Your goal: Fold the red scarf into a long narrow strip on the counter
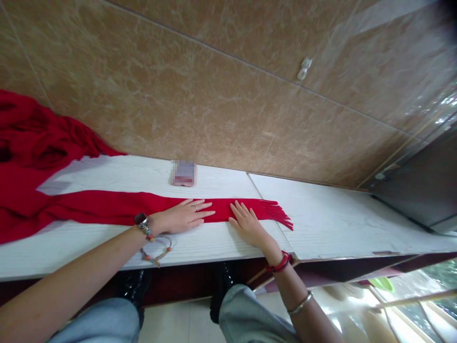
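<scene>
A long red scarf [107, 206] lies stretched across a white tabletop [332, 224], its fringed end [276, 213] pointing right. My left hand [183, 215] rests flat on the scarf, fingers stretched out, a ring on one finger and a watch and bead bracelets at the wrist. My right hand [247, 223] lies flat on the scarf just right of it, fingers apart, close to the fringe, with a red cord at the wrist. The rest of the scarf is bunched in a heap [32, 138] at the far left.
A small pinkish phone-like object [183, 173] lies on the table behind the scarf, near the brown tiled wall [228, 95]. A dark panel [421, 190] stands at the right. My knees in grey trousers [246, 314] are below the table's front edge.
</scene>
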Demonstrator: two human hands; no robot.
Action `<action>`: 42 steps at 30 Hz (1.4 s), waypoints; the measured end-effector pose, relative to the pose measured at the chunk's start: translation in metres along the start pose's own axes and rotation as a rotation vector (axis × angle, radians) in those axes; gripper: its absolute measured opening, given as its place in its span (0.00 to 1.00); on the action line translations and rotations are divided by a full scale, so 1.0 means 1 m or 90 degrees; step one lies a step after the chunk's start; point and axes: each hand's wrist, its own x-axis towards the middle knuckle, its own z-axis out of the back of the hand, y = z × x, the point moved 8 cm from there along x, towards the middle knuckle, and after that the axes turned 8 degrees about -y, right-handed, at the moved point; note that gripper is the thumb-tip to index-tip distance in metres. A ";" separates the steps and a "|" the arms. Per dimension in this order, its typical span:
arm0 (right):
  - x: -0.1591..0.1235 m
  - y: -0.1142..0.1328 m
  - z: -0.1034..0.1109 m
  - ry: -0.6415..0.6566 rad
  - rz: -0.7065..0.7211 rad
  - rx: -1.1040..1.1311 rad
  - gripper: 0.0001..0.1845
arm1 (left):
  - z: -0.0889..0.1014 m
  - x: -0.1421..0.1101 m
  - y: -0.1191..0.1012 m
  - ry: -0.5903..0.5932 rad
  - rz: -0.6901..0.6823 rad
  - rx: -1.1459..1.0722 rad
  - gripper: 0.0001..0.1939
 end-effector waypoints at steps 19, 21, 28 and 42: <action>-0.019 -0.127 0.030 -0.090 -0.342 -0.165 0.30 | 0.000 -0.001 0.001 -0.038 -0.023 -0.029 0.22; -0.002 -0.084 0.031 -0.102 -0.230 -0.096 0.29 | 0.000 -0.001 0.002 -0.049 -0.024 -0.035 0.21; 0.016 0.001 0.000 -0.021 -0.048 0.001 0.27 | 0.001 -0.001 0.000 -0.047 -0.015 -0.037 0.22; -0.037 -0.180 -0.002 0.037 -0.343 -0.129 0.25 | 0.003 -0.003 -0.002 -0.027 -0.012 -0.034 0.22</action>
